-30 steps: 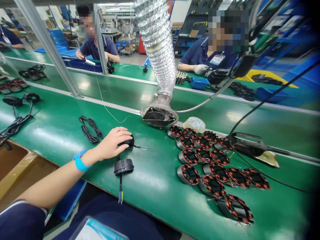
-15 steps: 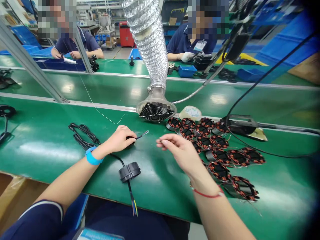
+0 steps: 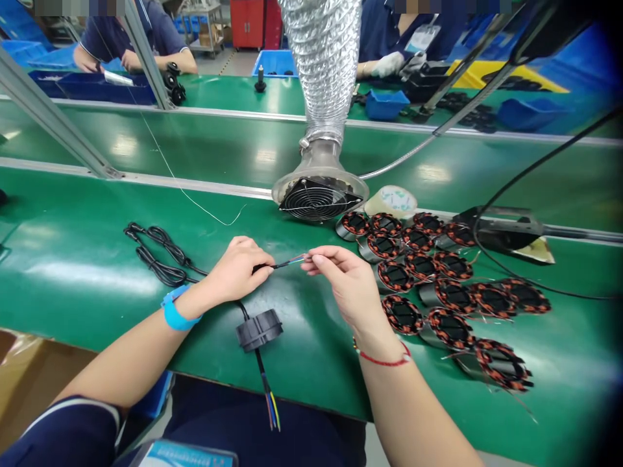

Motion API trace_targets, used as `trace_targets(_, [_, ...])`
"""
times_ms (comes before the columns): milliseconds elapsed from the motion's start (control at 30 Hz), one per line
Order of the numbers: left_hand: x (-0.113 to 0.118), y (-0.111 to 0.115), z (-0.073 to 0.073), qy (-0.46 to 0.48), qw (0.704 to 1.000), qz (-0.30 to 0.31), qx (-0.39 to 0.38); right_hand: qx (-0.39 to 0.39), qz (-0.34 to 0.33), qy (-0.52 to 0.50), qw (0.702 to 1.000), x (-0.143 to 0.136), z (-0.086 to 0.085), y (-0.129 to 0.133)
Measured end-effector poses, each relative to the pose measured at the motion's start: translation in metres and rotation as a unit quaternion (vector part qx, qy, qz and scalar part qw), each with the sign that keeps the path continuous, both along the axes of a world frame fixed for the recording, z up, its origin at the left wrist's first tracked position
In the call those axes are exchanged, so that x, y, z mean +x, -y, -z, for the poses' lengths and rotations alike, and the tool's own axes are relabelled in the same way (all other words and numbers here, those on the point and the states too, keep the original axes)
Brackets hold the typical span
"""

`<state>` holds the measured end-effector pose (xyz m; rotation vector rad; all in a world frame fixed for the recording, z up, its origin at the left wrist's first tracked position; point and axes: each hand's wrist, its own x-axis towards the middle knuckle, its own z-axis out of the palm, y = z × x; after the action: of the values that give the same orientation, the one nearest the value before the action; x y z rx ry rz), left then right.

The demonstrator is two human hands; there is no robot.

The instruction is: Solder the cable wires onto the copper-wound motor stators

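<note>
My left hand (image 3: 241, 269) is closed around a black cable, whose stripped end with thin coloured wires (image 3: 293, 261) points to the right. The fingertips of my right hand (image 3: 341, 275) pinch the tips of those wires. Below my left hand a black round plastic cap (image 3: 259, 329) rests on the bench, with a cable through it. Several coloured wires (image 3: 271, 405) stick out of that cable over the bench's front edge. A coiled black cable (image 3: 158, 254) lies to the left of my left hand.
Several motor stators with copper windings (image 3: 450, 327) stand at the right. A fume-duct fan (image 3: 316, 200) hangs at the back, beside a roll of tape (image 3: 390, 202). A thin solder wire (image 3: 195, 202) dangles at left. Two people sit across the green bench (image 3: 73, 272).
My right hand has come to the wire ends and now pinches them; before, it was a little apart from them. The view has tilted down.
</note>
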<state>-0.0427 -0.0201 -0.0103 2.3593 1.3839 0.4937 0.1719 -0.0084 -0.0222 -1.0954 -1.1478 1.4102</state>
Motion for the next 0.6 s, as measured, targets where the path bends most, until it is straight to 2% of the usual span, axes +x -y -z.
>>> trace_targets(400, [0.0024,0.0007,0.0,-0.022,1.0,0.004,0.016,0.031,-0.009,0.023,0.999,-0.0005,0.0031,0.0016])
trace_targets(600, [0.0015,0.0002,0.0016,-0.007,1.0,-0.01,0.014,0.015,0.019,0.047,0.999,-0.0007,0.0086,0.0001])
